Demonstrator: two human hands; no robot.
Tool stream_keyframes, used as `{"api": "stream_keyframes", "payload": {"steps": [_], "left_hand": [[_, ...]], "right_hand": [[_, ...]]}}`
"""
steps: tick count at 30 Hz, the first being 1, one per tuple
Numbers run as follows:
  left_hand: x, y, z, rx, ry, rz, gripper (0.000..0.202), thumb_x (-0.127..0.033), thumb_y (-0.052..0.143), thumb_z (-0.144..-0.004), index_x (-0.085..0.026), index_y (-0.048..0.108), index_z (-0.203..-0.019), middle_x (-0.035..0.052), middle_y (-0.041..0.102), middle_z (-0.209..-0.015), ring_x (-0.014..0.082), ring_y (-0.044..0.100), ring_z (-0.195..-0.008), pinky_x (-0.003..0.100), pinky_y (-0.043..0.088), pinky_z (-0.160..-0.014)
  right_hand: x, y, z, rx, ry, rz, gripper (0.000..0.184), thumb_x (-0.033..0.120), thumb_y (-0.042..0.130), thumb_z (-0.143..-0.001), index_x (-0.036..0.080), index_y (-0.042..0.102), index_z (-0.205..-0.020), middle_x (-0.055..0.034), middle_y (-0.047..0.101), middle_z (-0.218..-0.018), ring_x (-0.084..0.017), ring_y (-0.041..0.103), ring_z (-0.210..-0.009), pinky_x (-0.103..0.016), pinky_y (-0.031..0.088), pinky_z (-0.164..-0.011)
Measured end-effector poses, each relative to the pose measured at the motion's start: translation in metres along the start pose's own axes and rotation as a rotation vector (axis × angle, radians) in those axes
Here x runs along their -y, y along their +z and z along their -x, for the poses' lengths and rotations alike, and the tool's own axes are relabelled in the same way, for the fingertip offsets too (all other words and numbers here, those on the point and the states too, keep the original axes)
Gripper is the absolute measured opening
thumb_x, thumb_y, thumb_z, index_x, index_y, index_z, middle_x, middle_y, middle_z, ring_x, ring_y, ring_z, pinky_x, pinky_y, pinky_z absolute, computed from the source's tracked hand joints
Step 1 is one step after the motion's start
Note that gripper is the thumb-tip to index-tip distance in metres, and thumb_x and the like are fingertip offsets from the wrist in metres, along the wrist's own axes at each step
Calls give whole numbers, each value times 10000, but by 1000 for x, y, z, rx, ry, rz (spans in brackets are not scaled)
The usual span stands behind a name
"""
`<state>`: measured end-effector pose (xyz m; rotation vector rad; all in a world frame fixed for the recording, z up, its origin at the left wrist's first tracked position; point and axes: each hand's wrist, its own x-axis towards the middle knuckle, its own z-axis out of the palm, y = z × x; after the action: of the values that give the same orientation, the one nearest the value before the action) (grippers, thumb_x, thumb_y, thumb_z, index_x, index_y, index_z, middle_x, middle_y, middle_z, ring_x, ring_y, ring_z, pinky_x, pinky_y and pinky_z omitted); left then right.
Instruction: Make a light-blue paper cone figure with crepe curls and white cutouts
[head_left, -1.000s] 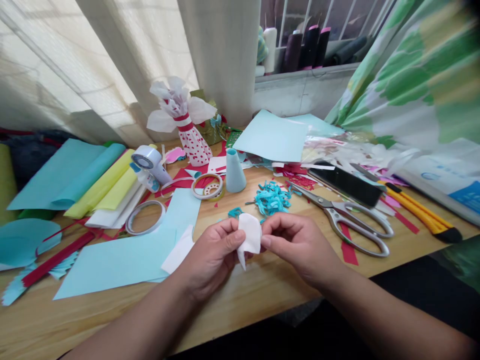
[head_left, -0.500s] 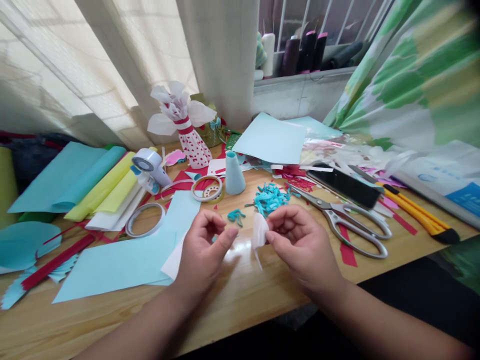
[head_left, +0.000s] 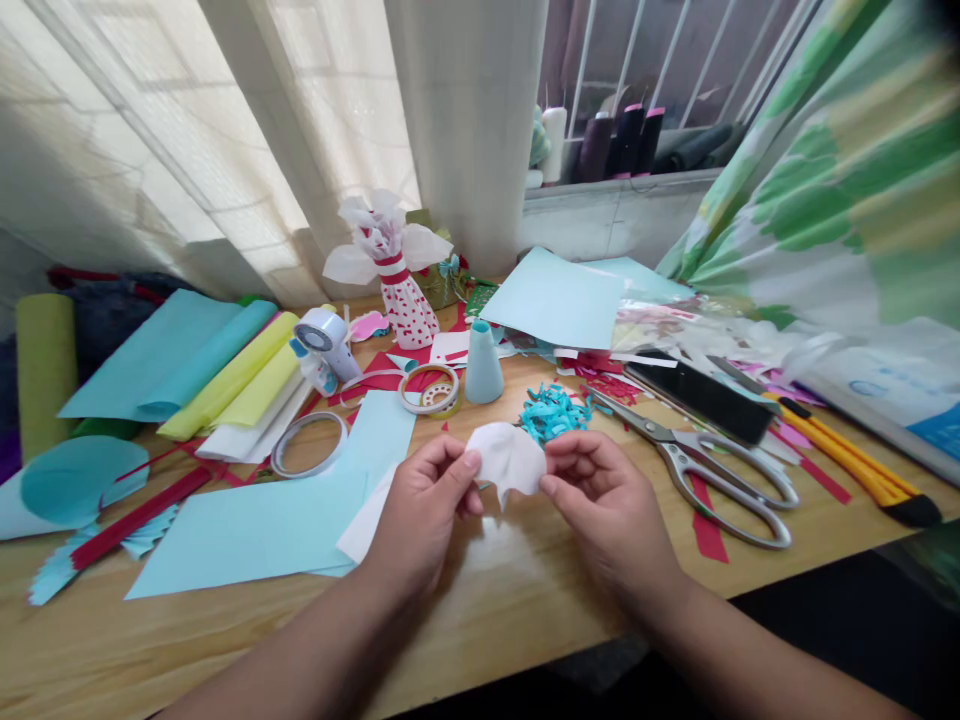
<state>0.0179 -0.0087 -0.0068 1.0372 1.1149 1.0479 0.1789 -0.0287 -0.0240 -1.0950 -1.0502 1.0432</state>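
A small piece of white tissue paper (head_left: 508, 462) is stretched between my hands above the wooden tabletop (head_left: 510, 590). My left hand (head_left: 424, 510) pinches its left edge between thumb and fingers. My right hand (head_left: 607, 505) grips its right side. A ragged corner of the paper hangs down between them. Just beyond the paper lies a heap of shredded turquoise paper (head_left: 553, 413), and a sheet of pale blue card (head_left: 255, 530) lies under and beside my left hand.
Steel scissors (head_left: 694, 465) lie right of my right hand, near a black phone (head_left: 701, 395) and a yellow craft knife (head_left: 847, 470). Tape rolls (head_left: 309, 445), a pale blue cone (head_left: 484, 370), a paper figure (head_left: 397, 290) and stacked coloured sheets (head_left: 180, 365) crowd the table.
The white paper has spread from a narrow pinched shape to a wider, flatter piece. My hands have both closed on it. The view has shifted slightly.
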Motion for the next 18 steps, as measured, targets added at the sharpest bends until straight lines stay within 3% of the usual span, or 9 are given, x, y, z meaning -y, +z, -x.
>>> {"api": "stream_keyframes", "payload": {"steps": [3,6,9,14,18], "left_hand": [[-4,1,-1,-39,-84,231,220,-328,645,-778,-181,484,-745,-70,546,-509,64,533,-427,139,371,-429],[-9,3,-1,-51,-98,363,233,-292,661,-767,-189,452,-766,-72,589,-586,125,666,-552,161,461,-468],[-11,2,-1,-49,-51,397,227,-273,646,-783,-189,437,-761,-63,617,-660,176,707,-680,191,501,-525],[-6,-2,4,2,200,151,142,-303,574,-849,-185,521,-792,38,701,-914,206,677,-891,310,516,-775],[-5,-6,12,58,462,-221,80,-214,556,-860,-202,628,-827,40,706,-992,195,635,-992,313,454,-896]], "right_hand": [[-6,-3,0,-16,56,-84,184,227,689,-724,232,587,-878,3,633,-756,-142,609,-703,-258,508,-654],[-11,-4,2,-33,116,-153,200,228,702,-726,235,585,-888,10,642,-767,-139,610,-724,-256,497,-683],[-12,-5,4,24,150,-222,225,208,704,-718,244,581,-903,12,662,-804,-141,616,-753,-265,489,-718],[-9,-12,1,254,164,-287,380,325,650,-750,246,534,-1103,-69,647,-1032,-229,598,-985,-385,465,-857],[-7,-15,-5,291,77,-42,427,296,691,-733,257,525,-1124,-69,598,-1134,-228,560,-1080,-404,421,-942]]}}
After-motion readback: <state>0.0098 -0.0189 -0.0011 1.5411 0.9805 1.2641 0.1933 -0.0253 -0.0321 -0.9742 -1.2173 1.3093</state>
